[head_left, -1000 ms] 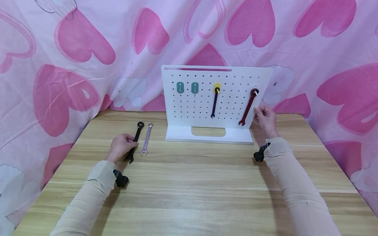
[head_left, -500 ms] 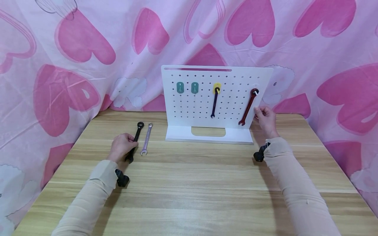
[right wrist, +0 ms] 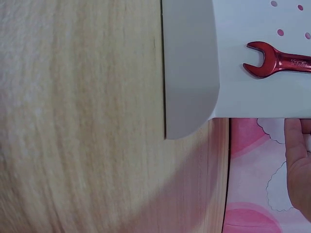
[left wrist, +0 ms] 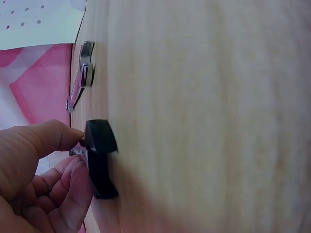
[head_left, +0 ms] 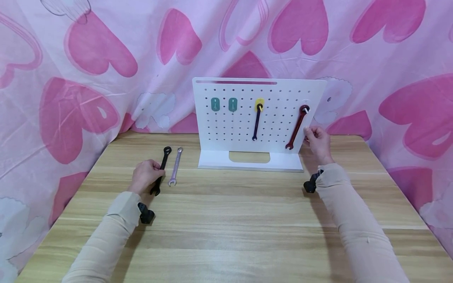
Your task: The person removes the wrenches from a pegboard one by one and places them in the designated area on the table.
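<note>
Left hand curls around black wrench lying on tabletop; silver wrench just beside its fingers. Right hand grips pegboard edge. Risk: lifting could nudge the silver one.

Matt black wrench, shiny bare-metal wrench, glossy red-coated wrench, smooth white pegboard, wood-grain table, soft printed cloth backdrop.

The head view looks forward and down across the desk; both wrist views sit close above it, sharing the pegboard.
</note>
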`<move>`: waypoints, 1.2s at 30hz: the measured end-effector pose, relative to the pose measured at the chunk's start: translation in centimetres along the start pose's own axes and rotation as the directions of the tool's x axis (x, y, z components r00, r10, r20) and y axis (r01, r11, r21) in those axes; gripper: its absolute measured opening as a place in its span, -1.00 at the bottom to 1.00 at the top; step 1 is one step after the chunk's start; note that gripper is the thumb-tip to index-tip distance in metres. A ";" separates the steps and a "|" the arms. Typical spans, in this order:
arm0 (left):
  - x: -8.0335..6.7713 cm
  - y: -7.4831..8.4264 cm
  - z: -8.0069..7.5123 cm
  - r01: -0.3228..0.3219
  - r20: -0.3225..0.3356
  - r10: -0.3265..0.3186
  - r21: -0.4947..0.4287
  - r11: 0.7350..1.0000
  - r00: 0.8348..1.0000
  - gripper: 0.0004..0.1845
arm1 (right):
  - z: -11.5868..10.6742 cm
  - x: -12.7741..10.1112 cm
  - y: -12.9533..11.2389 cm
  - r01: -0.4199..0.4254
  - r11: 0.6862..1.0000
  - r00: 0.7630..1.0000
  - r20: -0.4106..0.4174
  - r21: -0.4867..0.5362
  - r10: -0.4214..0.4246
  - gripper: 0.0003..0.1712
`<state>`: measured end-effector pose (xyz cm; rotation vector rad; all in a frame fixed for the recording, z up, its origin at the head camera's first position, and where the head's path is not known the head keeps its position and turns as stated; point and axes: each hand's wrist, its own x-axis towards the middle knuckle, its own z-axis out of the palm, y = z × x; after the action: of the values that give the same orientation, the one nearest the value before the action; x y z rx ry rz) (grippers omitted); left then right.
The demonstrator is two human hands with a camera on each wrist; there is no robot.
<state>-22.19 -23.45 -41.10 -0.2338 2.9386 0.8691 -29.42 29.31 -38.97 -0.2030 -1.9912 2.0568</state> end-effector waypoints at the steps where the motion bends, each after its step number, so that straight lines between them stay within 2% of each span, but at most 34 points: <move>1: 0.0 0.0 0.0 0.002 0.001 -0.002 -0.002 1.000 1.000 -0.75 | 0.1 -0.2 -0.2 -0.001 1.000 1.000 0.002 0.004 0.001 -0.85; 8: -0.1 0.0 -0.3 -0.006 0.010 0.006 0.005 1.000 1.000 -0.68 | 0.4 -0.9 -1.2 -0.005 1.000 1.000 0.004 -0.015 0.005 -0.87; 11: -0.2 0.3 -0.4 -0.049 -0.018 0.048 -0.027 0.998 0.999 -0.61 | 0.4 -0.9 -1.2 -0.005 1.000 1.000 0.008 -0.016 0.005 -0.87; 14: -0.1 1.2 -0.3 -0.124 -0.069 0.116 -0.131 0.984 0.991 -0.60 | 0.4 -0.9 -1.3 -0.007 1.000 1.000 0.013 0.002 0.007 -0.86; 18: 0.2 3.9 0.4 -0.208 -0.108 0.184 -0.304 0.930 0.977 -0.64 | 0.4 -1.0 -1.4 -0.011 1.000 1.000 0.007 -0.002 0.011 -0.87; 22: 0.2 7.1 1.6 -0.236 -0.091 0.218 -0.456 0.858 0.972 -0.63 | 0.4 -1.0 -1.3 -0.026 0.999 1.000 0.002 -0.027 0.026 -0.86; 25: 0.4 9.2 2.9 -0.228 -0.065 0.234 -0.566 0.792 0.970 -0.61 | 0.3 -0.8 -1.2 -0.045 0.998 0.999 -0.007 -0.045 0.045 -0.85; 29: 0.7 11.6 4.6 -0.199 -0.034 0.237 -0.663 0.721 0.971 -0.60 | -0.1 -0.2 -0.4 -0.055 0.995 0.998 -0.018 -0.083 0.054 -0.84; 33: 0.9 13.8 6.2 -0.186 -0.043 0.226 -0.727 0.661 0.973 -0.61 | -0.4 0.5 0.6 -0.026 0.998 1.000 -0.006 -0.061 0.026 -0.84; 36: 1.1 15.5 7.4 -0.187 -0.069 0.207 -0.756 0.628 0.976 -0.64 | -0.5 0.7 1.0 0.002 1.000 1.000 0.006 -0.030 -0.002 -0.84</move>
<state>-25.65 -6.72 -39.11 0.0798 2.3927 2.0954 -30.06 29.97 -39.94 -0.2002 -2.0257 2.0299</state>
